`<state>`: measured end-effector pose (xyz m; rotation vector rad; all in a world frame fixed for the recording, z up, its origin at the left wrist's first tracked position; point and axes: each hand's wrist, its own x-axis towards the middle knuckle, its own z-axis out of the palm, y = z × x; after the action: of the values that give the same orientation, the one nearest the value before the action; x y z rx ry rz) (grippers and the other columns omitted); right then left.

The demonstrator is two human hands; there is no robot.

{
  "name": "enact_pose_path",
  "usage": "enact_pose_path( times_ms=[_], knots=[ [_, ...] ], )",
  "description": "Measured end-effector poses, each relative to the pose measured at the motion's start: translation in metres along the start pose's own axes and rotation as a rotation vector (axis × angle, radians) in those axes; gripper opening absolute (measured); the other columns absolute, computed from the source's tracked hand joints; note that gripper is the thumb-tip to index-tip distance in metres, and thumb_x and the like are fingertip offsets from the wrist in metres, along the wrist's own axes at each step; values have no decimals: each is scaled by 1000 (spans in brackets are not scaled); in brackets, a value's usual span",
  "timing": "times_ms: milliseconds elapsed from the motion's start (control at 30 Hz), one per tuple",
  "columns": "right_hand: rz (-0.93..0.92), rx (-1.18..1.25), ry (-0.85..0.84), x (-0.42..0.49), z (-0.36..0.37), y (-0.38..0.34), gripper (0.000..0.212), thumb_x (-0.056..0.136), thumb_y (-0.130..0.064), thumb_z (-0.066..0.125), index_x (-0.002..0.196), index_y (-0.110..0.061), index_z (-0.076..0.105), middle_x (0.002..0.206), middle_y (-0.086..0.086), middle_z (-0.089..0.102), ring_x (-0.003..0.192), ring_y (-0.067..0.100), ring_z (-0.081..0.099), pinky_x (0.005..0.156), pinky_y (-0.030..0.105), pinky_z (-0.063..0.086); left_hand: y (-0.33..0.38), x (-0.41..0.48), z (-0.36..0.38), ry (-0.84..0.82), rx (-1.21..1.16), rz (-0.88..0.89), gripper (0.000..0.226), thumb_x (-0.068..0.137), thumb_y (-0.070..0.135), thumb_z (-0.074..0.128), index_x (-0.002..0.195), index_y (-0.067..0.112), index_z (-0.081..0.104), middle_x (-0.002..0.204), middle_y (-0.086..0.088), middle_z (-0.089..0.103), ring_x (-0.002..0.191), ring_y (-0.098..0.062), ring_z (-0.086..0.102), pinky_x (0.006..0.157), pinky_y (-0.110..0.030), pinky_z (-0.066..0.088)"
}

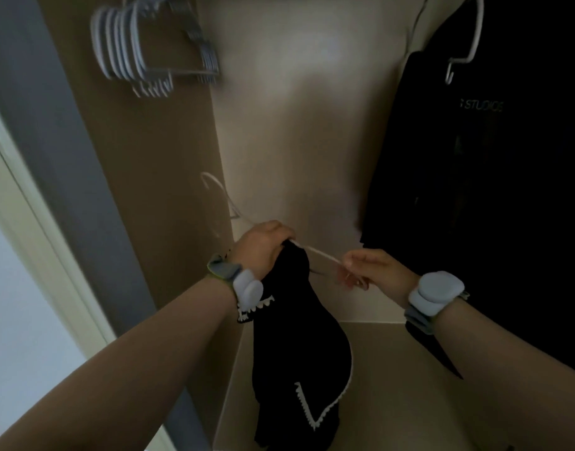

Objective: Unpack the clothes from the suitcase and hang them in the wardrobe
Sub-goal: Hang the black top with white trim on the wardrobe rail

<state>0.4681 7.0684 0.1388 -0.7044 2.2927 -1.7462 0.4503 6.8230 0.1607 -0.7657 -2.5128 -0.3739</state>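
- Centrally, in the head view, the left hand (266,245) is clenched round the top of a black garment (299,353) with white lace trim, along with a white hanger (318,254).
- The right hand (374,268) pinches the hanger's bar between thumb and fingertips.
- The garment dangles from the left fist inside the wardrobe (296,125), near its left wall.
- Empty hangers (143,53) hang at upper left.
- A dark top (475,174) printed "STUDIOS" hangs at right.
- Grey bands (247,284) sit on both wrists.
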Motion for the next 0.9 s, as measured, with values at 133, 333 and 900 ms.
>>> enact_pose_path(
  times_ms=[133, 333, 900],
  knots=[
    [82, -108, 80, 15, 10, -7, 30, 102, -18, 33, 116, -8, 58, 83, 0, 61, 63, -6, 59, 61, 5, 43, 9, -11, 23, -122, 30, 148, 31, 67, -1, 62, 97, 4, 70, 87, -18, 67, 73, -35, 68, 64, -40, 58],
    [137, -52, 79, 50, 38, -30, 36, 100, -17, 40, 132, -2, 49, 115, 14, 59, 99, 21, 55, 87, 29, 46, 37, -12, 30, -73, 80, 434, 22, 67, 8, 63, 86, 4, 73, 85, -17, 70, 78, -29, 66, 59, -27, 52],
    [308, -24, 414, 70, 26, -38, 47, 85, -54, 58, 60, -14, 54, 56, 3, 51, 49, 19, 46, 52, 27, 41, -13, -28, 21, 35, -82, -462, 24, 92, 11, 46, 113, 7, 57, 107, -17, 63, 98, -31, 57, 71, -26, 38]
  ],
)
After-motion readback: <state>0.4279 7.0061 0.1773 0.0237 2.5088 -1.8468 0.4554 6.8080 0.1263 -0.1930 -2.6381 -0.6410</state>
